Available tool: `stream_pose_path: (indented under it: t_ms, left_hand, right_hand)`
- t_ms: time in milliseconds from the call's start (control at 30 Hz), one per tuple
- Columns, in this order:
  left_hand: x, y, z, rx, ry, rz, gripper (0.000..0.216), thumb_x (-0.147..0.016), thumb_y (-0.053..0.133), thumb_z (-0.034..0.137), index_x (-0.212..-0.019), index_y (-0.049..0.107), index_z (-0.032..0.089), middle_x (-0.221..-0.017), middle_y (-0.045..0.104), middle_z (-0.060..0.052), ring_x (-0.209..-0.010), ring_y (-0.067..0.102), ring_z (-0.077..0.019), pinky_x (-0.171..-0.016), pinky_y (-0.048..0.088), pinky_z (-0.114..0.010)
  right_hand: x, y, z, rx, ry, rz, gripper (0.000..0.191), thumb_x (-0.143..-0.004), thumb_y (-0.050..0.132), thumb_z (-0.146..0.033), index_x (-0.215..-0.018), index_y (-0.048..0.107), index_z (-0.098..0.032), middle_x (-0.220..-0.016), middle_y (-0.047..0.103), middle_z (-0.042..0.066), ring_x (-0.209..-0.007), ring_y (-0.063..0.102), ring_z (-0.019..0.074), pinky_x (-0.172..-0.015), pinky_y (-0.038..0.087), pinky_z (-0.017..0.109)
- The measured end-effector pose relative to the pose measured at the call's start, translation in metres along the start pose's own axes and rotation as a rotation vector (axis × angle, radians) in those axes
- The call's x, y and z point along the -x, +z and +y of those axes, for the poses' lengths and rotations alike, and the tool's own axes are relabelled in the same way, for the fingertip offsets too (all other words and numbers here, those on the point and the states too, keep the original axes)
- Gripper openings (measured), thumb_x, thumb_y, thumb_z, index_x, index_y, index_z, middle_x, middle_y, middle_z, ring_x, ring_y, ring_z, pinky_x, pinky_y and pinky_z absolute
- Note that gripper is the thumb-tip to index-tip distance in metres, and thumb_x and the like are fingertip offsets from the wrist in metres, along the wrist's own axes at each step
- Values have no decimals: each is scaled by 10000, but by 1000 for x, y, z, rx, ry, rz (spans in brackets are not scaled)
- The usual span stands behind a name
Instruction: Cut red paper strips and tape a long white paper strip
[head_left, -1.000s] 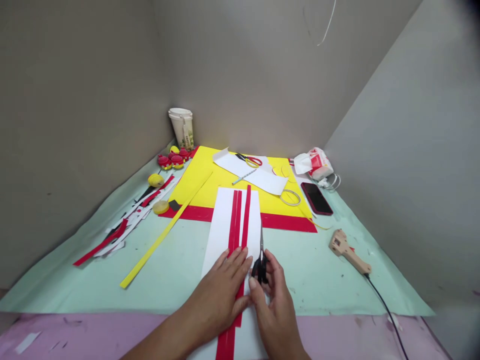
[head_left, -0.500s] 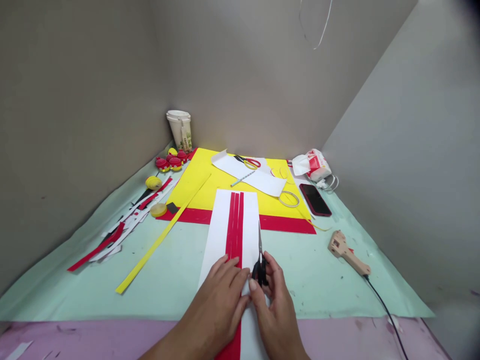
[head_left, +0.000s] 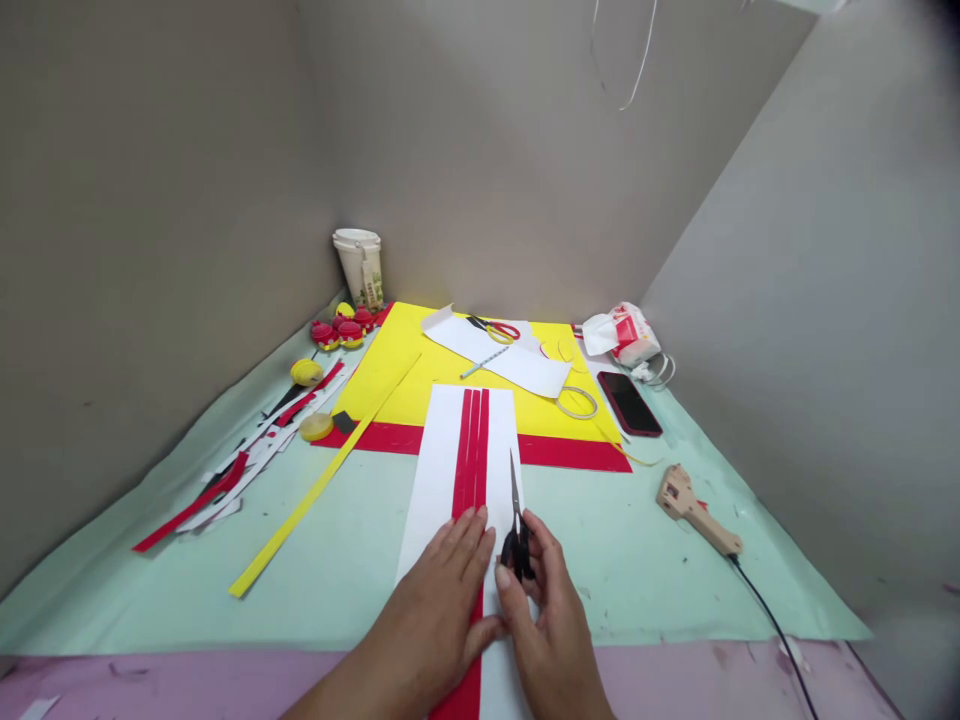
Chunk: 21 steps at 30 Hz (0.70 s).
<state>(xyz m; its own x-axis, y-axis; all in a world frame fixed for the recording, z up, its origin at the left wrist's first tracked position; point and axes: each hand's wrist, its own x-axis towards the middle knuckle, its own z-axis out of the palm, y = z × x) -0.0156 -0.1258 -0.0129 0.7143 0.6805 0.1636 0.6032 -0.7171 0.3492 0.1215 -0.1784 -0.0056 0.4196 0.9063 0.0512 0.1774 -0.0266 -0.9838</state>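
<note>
A long white sheet of paper (head_left: 431,460) lies in front of me, with narrow red strips (head_left: 470,450) running lengthwise along it. Across the strips rests my left hand (head_left: 442,605), palm down, its fingers stretched flat and pressing on them. My right hand (head_left: 553,620) is closed around the black handles of a small pair of scissors (head_left: 516,548). The blades look closed and point away from me, over the right side of the white sheet. Whether the blades touch the paper I cannot tell.
Yellow card (head_left: 375,370) lies behind on red card (head_left: 570,453), bearing a second pair of scissors (head_left: 499,330). At left are a yellow strip (head_left: 300,515), paper scraps (head_left: 217,500) and cups (head_left: 360,270). At right are a phone (head_left: 631,405) and a corded glue gun (head_left: 697,512).
My left hand has flattened, its fingers sliding slightly forward and right. The scissors' tip has swung a little left, from the sheet's right edge to over the paper. The view has shifted slightly.
</note>
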Motion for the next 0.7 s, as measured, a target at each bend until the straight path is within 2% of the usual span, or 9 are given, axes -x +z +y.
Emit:
stream_pose_path:
  t_ms: [233,700]
  left_hand:
    - [-4,1,-7,-4,-16,9,630,-928,509,426,-1478,331,175,-1544,291,-147,-1412,308,-297,-1131,339,-487]
    - [-5,-2,-5,-63,-17,-22,661,-926,498,483,-1485,322,178,-1533,306,-139,-1399,335,-301,-1121,363,-477]
  right_hand:
    - [0,-2,0,24,-10,5,533,-875,557,-467,-1342,509,-214,-1283,603,112,-1162,582,255,-969,491,358]
    - [-8,-2,2,-39,55,34,569,-836,596,-515,-1308,538,-202,-1196,642,119,-1045,634,258,-838,535,311]
